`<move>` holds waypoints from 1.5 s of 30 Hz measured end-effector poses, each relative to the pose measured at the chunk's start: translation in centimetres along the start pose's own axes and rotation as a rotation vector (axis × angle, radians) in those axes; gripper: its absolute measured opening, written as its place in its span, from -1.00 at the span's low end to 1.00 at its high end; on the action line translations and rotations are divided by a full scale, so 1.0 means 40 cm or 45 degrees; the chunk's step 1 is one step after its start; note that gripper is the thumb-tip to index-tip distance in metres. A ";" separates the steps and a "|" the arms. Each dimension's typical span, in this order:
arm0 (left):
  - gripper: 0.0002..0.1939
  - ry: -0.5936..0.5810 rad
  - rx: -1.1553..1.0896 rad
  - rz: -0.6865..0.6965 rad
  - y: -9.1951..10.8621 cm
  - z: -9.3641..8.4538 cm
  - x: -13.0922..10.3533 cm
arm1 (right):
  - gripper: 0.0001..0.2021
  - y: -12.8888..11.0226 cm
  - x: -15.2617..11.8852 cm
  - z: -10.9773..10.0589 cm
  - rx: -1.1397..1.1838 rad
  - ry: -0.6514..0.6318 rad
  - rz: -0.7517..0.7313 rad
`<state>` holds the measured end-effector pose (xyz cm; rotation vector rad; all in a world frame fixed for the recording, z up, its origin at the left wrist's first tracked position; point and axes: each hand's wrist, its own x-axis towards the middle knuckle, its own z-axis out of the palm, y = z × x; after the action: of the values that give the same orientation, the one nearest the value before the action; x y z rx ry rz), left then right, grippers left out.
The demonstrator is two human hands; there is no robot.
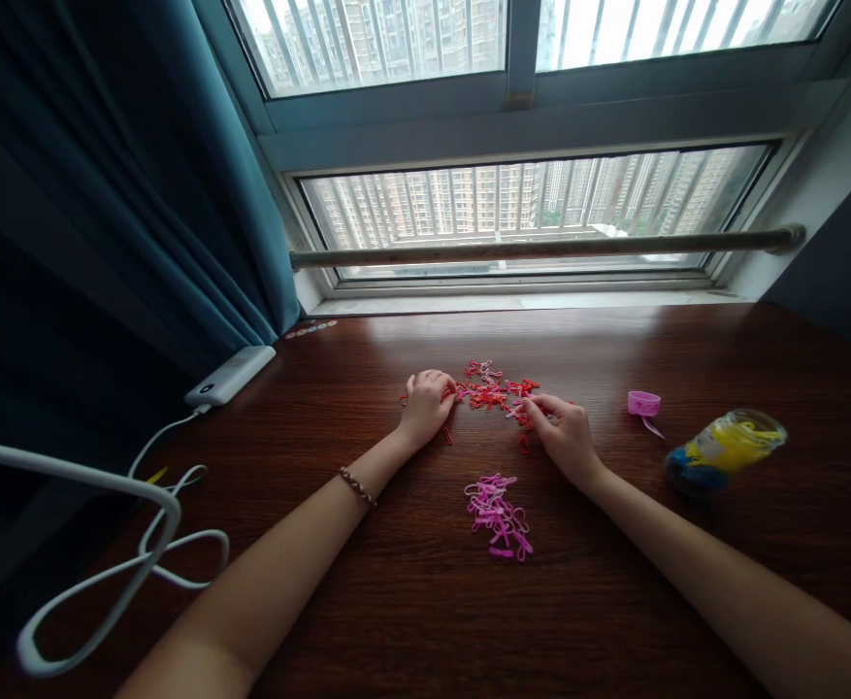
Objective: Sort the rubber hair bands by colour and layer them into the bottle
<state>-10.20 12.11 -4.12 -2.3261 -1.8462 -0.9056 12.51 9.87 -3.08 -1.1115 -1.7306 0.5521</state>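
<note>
Along the left side of the worktop [396, 621], a white cable [68, 468] loops towards a white device [232, 377]; the left forearm lies close to those loops, so a wide sweep could catch them and drag the device. Farther right, the left hand [429, 408] has its fingers curled over the left edge of a mixed pile of red and pink clips [489, 391]; whether they grip one cannot be told. The clips look tangled, so pulling one might bring neighbours along or flick strays outward; a few red ones already lie apart. Nearer the person, a separate pink pile [496, 515] sits between the forearms, where a dropped red clip or a lowered wrist could mix or scatter it. The right hand [562, 435] has thumb and fingers drawn together at the mixed pile's right edge, though what is between them is too small to see. Beyond it lie a pink ring [643, 405] and a glass jar [731, 447] of yellow and blue pieces, which a careless swing of the right arm could knock, perhaps spilling the contents.
</note>
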 end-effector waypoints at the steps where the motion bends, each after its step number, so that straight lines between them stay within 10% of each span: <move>1: -0.96 0.019 -0.003 0.005 0.001 -0.001 0.000 | -0.74 0.001 0.002 -0.001 0.013 0.001 0.027; 8: -0.95 0.067 -0.051 0.057 0.015 -0.013 -0.003 | -0.72 -0.040 -0.019 0.011 0.149 -0.038 0.118; 17: -0.91 0.119 -0.112 0.109 0.024 -0.015 -0.005 | -0.77 -0.101 -0.079 0.019 0.166 -0.660 -0.683; 33: -0.92 0.069 -0.228 0.310 0.046 -0.020 -0.019 | -0.75 -0.089 -0.076 0.009 0.056 -0.644 -0.545; 37: -0.93 0.045 -0.321 0.323 0.054 -0.032 -0.018 | -0.78 -0.069 -0.060 0.008 0.019 -0.426 -0.557; 41: -0.93 -0.157 -0.609 0.406 0.107 -0.060 -0.025 | -0.85 -0.009 -0.015 0.005 -0.202 -0.095 -0.465; 45: -0.92 -0.408 -0.715 0.595 0.179 -0.077 -0.053 | -0.84 0.027 0.007 0.000 -0.404 -0.096 -0.399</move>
<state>-5.27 7.01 -0.27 -3.2049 -1.0995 -1.1345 12.92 10.64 -3.76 -1.0133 -2.0592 0.1281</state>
